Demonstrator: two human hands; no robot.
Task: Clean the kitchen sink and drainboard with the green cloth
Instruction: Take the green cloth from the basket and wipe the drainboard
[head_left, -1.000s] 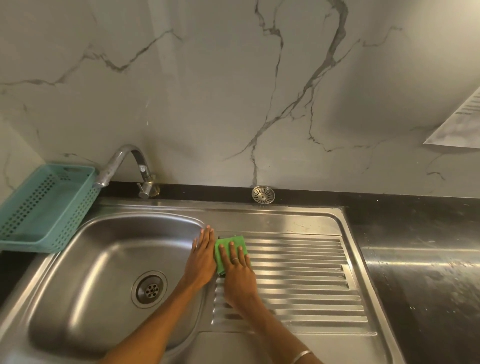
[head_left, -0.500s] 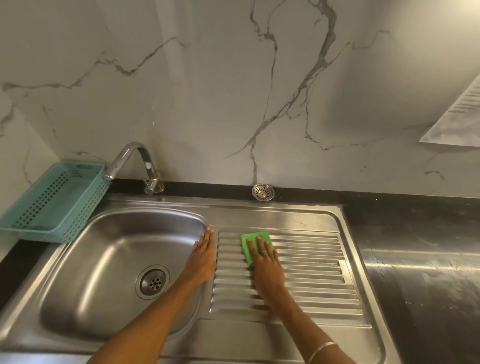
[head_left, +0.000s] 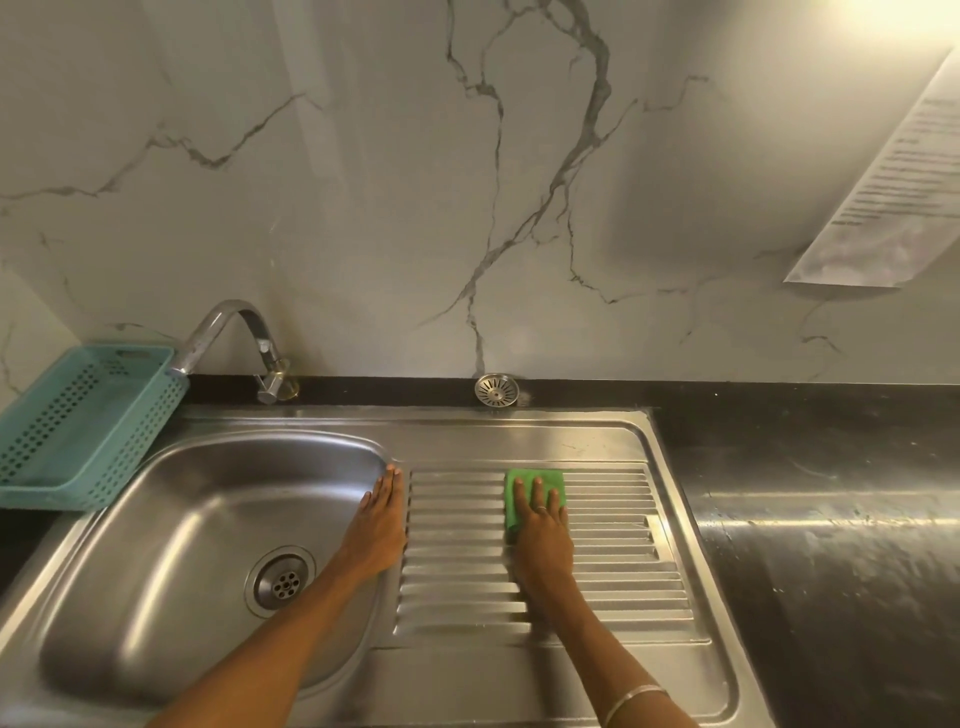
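Note:
A folded green cloth lies on the ribbed steel drainboard, near its far edge. My right hand presses flat on the cloth, fingers spread over it, hiding its near part. My left hand rests flat on the rim between the sink bowl and the drainboard, fingers together, holding nothing. The bowl sits on the left with a round drain in its bottom.
A curved steel tap rises behind the bowl. A teal perforated basket stands at the far left. A loose strainer sits on the black ledge behind the drainboard. Dark countertop stretches right. A paper sheet hangs on the marble wall.
My right hand has slid the green cloth rightwards along the far part of the drainboard, away from the sink rim. My left hand has stayed on the rim.

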